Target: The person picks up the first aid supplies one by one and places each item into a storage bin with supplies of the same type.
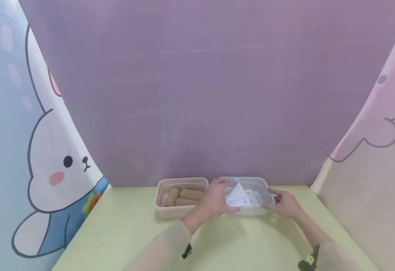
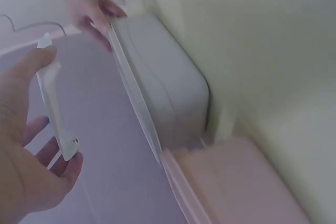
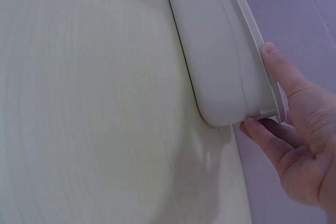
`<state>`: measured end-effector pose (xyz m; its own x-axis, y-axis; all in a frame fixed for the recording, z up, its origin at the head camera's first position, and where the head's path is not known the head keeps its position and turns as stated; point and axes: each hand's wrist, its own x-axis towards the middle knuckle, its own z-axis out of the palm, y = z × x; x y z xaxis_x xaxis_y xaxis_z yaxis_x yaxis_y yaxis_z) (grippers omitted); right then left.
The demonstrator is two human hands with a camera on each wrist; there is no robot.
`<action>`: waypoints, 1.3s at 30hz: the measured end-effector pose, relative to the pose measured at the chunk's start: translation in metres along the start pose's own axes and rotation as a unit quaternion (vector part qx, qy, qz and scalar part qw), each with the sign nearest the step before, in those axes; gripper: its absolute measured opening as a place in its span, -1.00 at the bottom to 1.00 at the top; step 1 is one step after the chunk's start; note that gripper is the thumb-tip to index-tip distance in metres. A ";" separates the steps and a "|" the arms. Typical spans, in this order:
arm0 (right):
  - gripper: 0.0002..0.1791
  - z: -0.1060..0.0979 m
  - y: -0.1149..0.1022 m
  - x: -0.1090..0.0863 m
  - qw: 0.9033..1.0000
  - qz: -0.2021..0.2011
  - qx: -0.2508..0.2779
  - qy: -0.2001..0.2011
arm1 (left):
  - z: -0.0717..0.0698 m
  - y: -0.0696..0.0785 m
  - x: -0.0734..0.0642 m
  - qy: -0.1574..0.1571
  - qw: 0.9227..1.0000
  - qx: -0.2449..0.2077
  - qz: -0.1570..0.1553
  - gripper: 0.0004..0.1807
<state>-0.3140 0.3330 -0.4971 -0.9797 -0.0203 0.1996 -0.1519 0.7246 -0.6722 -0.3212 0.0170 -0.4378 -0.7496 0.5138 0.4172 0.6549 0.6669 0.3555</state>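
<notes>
My left hand (image 1: 214, 197) pinches a flat white packet (image 1: 237, 194) with blue "Surgical" lettering between thumb and fingers. It holds the packet tilted over the white plastic container (image 1: 258, 211). In the left wrist view the packet (image 2: 52, 103) appears edge-on, above the container's rim. Another small white packet (image 1: 251, 196) lies inside the container, partly covered by the held one. My right hand (image 1: 285, 205) grips the container's right end, and the right wrist view has its fingers around the rim of the container (image 3: 226, 56).
Left of the white container stands a pink plastic container (image 1: 170, 213) with several brown rolls (image 1: 191, 194) in it. Both sit at the back of the pale yellow-green table (image 1: 123, 233), close to a purple cloth backdrop (image 1: 197, 94). Printed cartoon curtains (image 1: 62, 188) hang at the sides.
</notes>
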 end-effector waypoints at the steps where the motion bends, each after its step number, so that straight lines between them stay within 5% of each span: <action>1: -0.03 -0.001 0.000 0.000 1.000 -0.003 -0.001 -0.002 | -0.001 -0.002 0.004 0.000 1.000 0.000 -0.005 -0.02; 16: -0.03 0.001 0.003 0.002 1.000 -0.004 -0.004 0.003 | -0.002 -0.006 0.057 -0.018 0.998 -0.001 -0.053 -0.02; 39: -0.01 0.001 0.007 0.005 1.000 0.004 -0.007 0.004 | 0.046 -0.015 0.069 -0.028 0.998 0.002 -0.063 -0.05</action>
<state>-0.3199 0.3371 -0.5021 -0.9797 -0.0081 0.2001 -0.1417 0.7343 -0.6639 -0.3870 0.0670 -0.4525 -0.8306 0.4547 0.3215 0.5543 0.7301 0.3997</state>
